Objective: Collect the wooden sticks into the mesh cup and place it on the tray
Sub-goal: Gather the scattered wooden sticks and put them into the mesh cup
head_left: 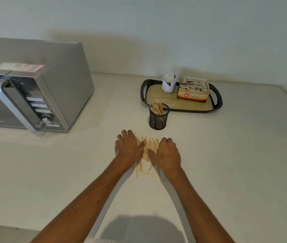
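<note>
A pile of thin wooden sticks point(150, 148) lies on the pale counter. My left hand point(128, 146) presses against the pile's left side, fingers spread and curved. On the pile's right side my right hand point(167, 153) cups the sticks with fingers bent. A few loose sticks point(144, 170) lie nearer to me, between my wrists. Beyond the pile stands the black mesh cup point(158, 118), upright, with several sticks in it. Just behind the cup is the black-rimmed tray point(217, 102) with a wooden floor.
On the tray stand a white jar point(169, 83) and an open box of sachets point(192, 91). A silver microwave point(33, 85) fills the left of the counter. A wall runs along the back. The counter's near edge shows at the bottom left.
</note>
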Action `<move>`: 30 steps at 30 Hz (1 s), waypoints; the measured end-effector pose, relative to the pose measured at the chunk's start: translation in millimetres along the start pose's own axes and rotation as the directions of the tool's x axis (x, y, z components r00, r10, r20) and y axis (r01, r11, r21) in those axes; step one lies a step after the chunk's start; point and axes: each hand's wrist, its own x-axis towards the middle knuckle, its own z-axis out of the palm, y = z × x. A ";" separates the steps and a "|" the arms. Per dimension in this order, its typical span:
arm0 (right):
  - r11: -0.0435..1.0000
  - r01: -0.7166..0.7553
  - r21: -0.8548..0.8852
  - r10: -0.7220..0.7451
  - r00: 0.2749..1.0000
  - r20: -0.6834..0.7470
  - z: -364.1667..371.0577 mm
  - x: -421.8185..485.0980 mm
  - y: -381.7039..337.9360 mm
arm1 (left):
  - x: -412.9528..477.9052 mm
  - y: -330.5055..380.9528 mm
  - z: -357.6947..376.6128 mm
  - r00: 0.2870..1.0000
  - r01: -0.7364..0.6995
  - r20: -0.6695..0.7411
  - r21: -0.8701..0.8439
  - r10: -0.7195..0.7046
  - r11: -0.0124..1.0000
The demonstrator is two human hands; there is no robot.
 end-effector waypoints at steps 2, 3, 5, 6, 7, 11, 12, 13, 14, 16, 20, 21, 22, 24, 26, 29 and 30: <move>1.000 -0.004 -0.027 0.005 1.000 0.013 -0.6 2.4 -3.4 | -1.6 7.8 3.6 1.000 0.011 0.016 -0.018 -0.010 1.000; 0.999 -0.012 -0.032 0.013 1.000 0.018 -2.4 4.3 -2.7 | -2.3 11.5 5.2 1.000 0.017 0.016 -0.027 -0.016 0.999; 0.999 -0.025 -0.046 0.026 0.999 0.025 -6.7 7.2 0.9 | -3.3 18.4 8.4 1.000 0.028 0.014 -0.053 -0.027 0.998; 0.998 -0.027 -0.050 0.029 0.999 0.032 -9.0 8.1 3.4 | -3.7 21.7 9.5 0.999 0.031 0.017 -0.065 -0.030 0.997; 0.998 -0.025 -0.053 0.028 0.999 0.040 -11.0 8.9 6.4 | -4.2 24.8 10.2 0.999 0.037 0.024 -0.069 -0.035 0.997; 0.999 0.007 -0.043 -0.005 0.998 0.062 -16.8 14.0 16.9 | -6.6 35.9 7.5 0.996 0.047 0.077 -0.060 -0.042 0.997; 1.000 0.011 -0.028 -0.009 0.998 0.069 -18.3 16.5 19.2 | -7.5 37.6 6.1 0.996 0.046 0.084 -0.065 -0.041 0.997; 1.000 0.009 -0.009 -0.009 0.997 0.080 -20.0 19.1 21.4 | -8.5 39.0 4.9 0.996 0.048 0.085 -0.077 -0.041 0.996; 1.000 0.003 0.012 -0.004 0.996 0.094 -21.7 21.6 23.8 | -9.4 39.6 4.1 0.996 0.052 0.083 -0.094 -0.045 0.994; 0.998 -0.014 0.061 0.007 0.993 0.118 -24.9 25.4 30.3 | -10.0 41.1 2.9 0.995 0.068 0.076 -0.127 -0.058 0.990; 0.977 -0.042 0.210 0.021 0.995 0.103 -27.0 32.1 45.1 | -14.5 46.0 5.9 0.994 0.100 0.060 -0.186 -0.090 0.978; 0.971 -0.046 0.233 0.024 0.995 0.097 -27.7 33.7 47.5 | -16.0 47.4 9.0 0.995 0.099 0.049 -0.160 -0.092 0.982; 0.967 -0.051 0.248 0.027 0.995 0.099 -28.3 35.4 49.2 | -17.0 48.7 12.7 0.995 0.094 0.035 -0.127 -0.091 0.987; 0.963 -0.057 0.263 0.031 0.994 0.102 -28.7 37.4 51.1 | -17.3 50.9 20.0 0.994 0.105 0.027 -0.116 -0.102 0.988; 0.970 -0.028 0.239 0.013 0.998 0.066 -28.1 36.4 49.5 | -15.9 52.5 23.0 0.993 0.120 0.032 -0.139 -0.117 0.983; 0.989 0.087 0.121 -0.093 0.995 0.045 -22.5 30.1 40.2 | -14.4 51.8 23.2 0.993 0.118 0.021 -0.132 -0.116 0.984; 0.989 0.124 0.074 -0.128 0.990 0.052 -19.4 27.4 36.5 | -14.3 50.9 23.1 0.993 0.115 0.017 -0.133 -0.113 0.984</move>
